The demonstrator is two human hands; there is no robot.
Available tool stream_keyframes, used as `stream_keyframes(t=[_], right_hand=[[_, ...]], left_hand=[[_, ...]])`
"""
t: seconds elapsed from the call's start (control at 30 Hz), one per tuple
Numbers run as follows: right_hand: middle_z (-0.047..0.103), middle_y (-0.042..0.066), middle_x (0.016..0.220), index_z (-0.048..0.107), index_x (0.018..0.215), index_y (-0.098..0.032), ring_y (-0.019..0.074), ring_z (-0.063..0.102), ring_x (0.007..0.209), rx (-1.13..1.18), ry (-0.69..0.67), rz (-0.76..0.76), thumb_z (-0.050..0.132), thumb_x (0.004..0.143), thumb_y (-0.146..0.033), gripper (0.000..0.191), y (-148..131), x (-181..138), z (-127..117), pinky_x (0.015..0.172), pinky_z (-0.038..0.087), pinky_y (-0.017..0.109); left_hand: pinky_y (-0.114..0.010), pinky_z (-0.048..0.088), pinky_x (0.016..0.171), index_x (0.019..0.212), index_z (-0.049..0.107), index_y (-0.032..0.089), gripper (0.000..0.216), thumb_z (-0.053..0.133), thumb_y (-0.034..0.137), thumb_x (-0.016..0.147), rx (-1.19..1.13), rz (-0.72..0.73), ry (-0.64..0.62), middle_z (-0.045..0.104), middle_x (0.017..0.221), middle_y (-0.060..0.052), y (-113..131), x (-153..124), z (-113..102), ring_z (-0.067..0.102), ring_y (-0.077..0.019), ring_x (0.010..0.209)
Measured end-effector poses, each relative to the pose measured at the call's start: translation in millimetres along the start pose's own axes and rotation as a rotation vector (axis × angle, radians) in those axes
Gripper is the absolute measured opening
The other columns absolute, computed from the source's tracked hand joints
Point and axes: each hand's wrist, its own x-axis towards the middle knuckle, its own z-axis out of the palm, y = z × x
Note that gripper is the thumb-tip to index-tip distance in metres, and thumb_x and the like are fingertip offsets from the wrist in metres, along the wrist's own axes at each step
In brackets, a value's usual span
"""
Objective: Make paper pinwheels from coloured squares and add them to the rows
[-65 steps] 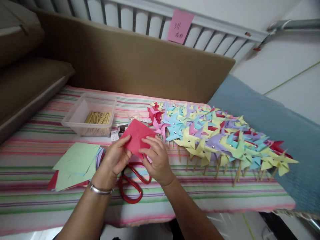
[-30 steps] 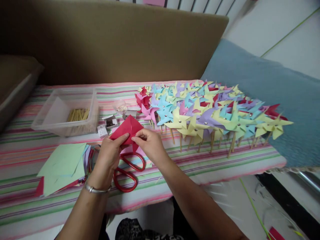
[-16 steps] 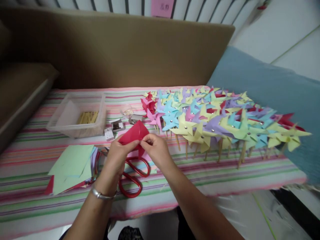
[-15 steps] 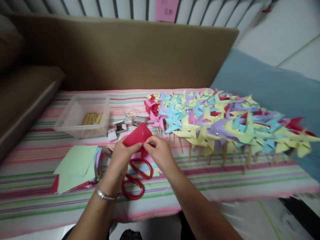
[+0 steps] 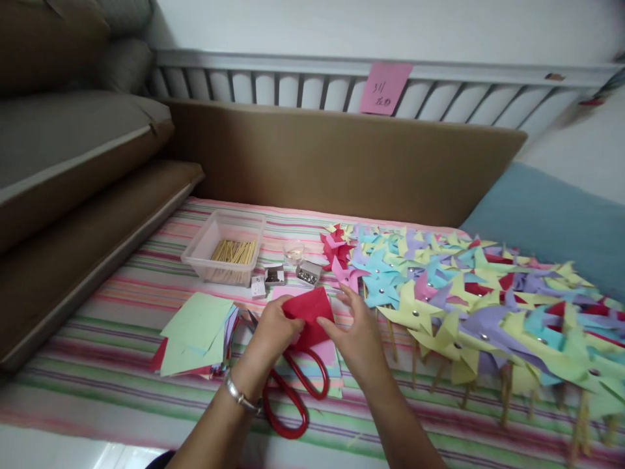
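While the left hand (image 5: pixel 278 329) holds a red paper piece (image 5: pixel 313 312) above the striped cloth (image 5: pixel 146 410), the right hand (image 5: pixel 359 329) is positioned at its opposite edge. Left fingers are closed on the paper, thumb on top. Right fingers are spread well apart, with nothing seen between them; whether that thumb touches the red edge cannot be told.

Condition of the piece: no metal centre and no stick are visible on it. How far it is folded cannot be established, part of it being covered by the left thumb. It is judged unfinished.

Completed work: a large group of pinwheels (image 5: pixel 488 329) in yellow, blue, purple, pink and red stands at the right, many with a metal centre and the nearer ones with sticks showing. These are judged finished.

Material outstanding: a stack of coloured paper (image 5: pixel 198 332) lies left of the left hand, and numerous sticks (image 5: pixel 235 251) lie loose in a clear tub (image 5: pixel 202 245). An open box of metal pieces (image 5: pixel 307 275), likely fasteners, sits beyond the red paper, near a clear round dish (image 5: pixel 294 251) whose contents are too small to identify. Red-handled scissors (image 5: pixel 305 418) rest just below the hands, partly over a pink sheet (image 5: pixel 322 354), not held.
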Motion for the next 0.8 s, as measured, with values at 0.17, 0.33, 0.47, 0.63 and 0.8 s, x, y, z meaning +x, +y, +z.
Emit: stream_keyframes(t=[0.17, 0.33, 0.47, 0.63, 0.8], right_hand=[[0.07, 0.004, 0.081, 0.041, 0.131, -0.02, 0.0244, 0.069, 0.072, 0.559, -0.361, 0.391, 0.075, 0.061, -0.033, 0.079, 1, 2, -2, 0.067, 0.054, 0.039], [0.071, -0.001, 0.073, 0.052, 0.112, -0.022, 0.0206, 0.068, 0.061, 0.651, -0.423, 0.45, 0.078, 0.054, -0.022, 0.064, -8, 0, -6, 0.058, 0.054, 0.031], [0.07, -0.004, 0.071, 0.051, 0.111, -0.023, 0.0176, 0.067, 0.059, 0.652, -0.419, 0.446, 0.072, 0.056, -0.016, 0.059, -6, 2, -8, 0.056, 0.053, 0.027], [0.068, -0.005, 0.069, 0.053, 0.109, -0.023, 0.0157, 0.065, 0.059, 0.661, -0.432, 0.421, 0.07, 0.057, -0.014, 0.055, -2, 3, -9, 0.055, 0.051, 0.025], [0.068, -0.005, 0.07, 0.054, 0.105, -0.023, 0.0155, 0.065, 0.057, 0.67, -0.443, 0.431, 0.071, 0.06, -0.016, 0.049, -1, 3, -11, 0.055, 0.052, 0.025]], left_hand=[[-0.022, 0.037, 0.045, 0.073, 0.06, 0.016, 0.021, 0.061, 0.009, 0.053, 0.006, -0.031, -0.086, 0.054, 0.051, 0.004, -4, -1, 2, 0.047, -0.0105, 0.042], [-0.024, 0.042, 0.048, 0.074, 0.062, 0.015, 0.025, 0.067, 0.011, 0.051, -0.028, -0.098, -0.092, 0.059, 0.054, 0.003, 5, -7, 5, 0.052, -0.0123, 0.046], [-0.025, 0.046, 0.053, 0.078, 0.064, 0.014, 0.031, 0.072, 0.011, 0.049, -0.015, -0.124, -0.098, 0.062, 0.057, 0.002, 7, -6, 6, 0.056, -0.0142, 0.051], [-0.026, 0.047, 0.055, 0.08, 0.064, 0.014, 0.032, 0.075, 0.012, 0.049, -0.016, -0.133, -0.134, 0.064, 0.06, 0.001, 4, -4, 5, 0.059, -0.0155, 0.053], [-0.026, 0.047, 0.056, 0.08, 0.064, 0.014, 0.034, 0.077, 0.013, 0.049, -0.045, -0.141, -0.13, 0.065, 0.061, 0.001, 4, -4, 5, 0.06, -0.0156, 0.054]])
